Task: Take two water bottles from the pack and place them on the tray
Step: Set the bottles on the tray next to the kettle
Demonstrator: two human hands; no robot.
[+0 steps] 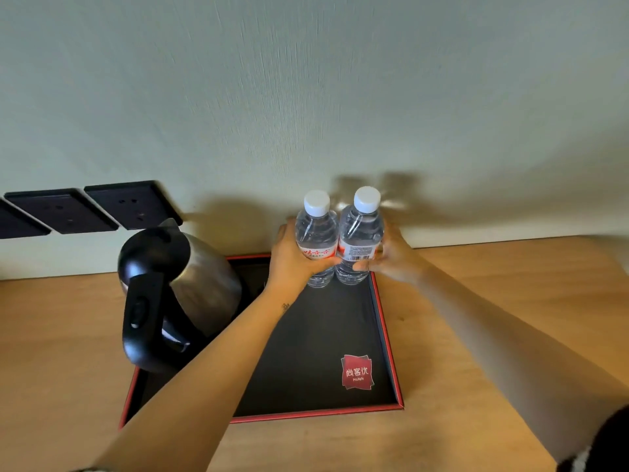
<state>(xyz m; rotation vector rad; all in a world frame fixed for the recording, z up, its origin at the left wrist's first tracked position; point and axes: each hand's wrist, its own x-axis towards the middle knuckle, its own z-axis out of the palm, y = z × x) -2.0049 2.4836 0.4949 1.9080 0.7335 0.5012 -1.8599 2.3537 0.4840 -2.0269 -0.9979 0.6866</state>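
Holding two water bottles upright at the far right corner of the tray point(384, 338), we have one in each hand. Our left hand point(289, 258) is wrapped around the left bottle point(316, 240), thumb across the red and white label and fingers curled round its far side. Our right hand point(391, 253) grips the right bottle point(360, 240) the same way, thumb pressed just under the barcode and the other fingers closed behind it. Both bottles are clear, full and sealed with white caps, and they stand side by side, touching along their bodies. Their bases sit at the tray's floor near its back edge, though we cannot tell whether they rest on it or hang just above.

On the tray's left half stands a steel kettle point(180, 291) with a black lid and handle, well apart from the bottles, with our left forearm crossing in front of it. Near the tray's front right corner there is a red logo point(356, 372) printed on the black floor. The tray, black with a red rim, lies on a wooden desk point(493, 301) that meets a pale wall. Left of the tray, on that wall behind the kettle, sit black wall sockets point(88, 207).
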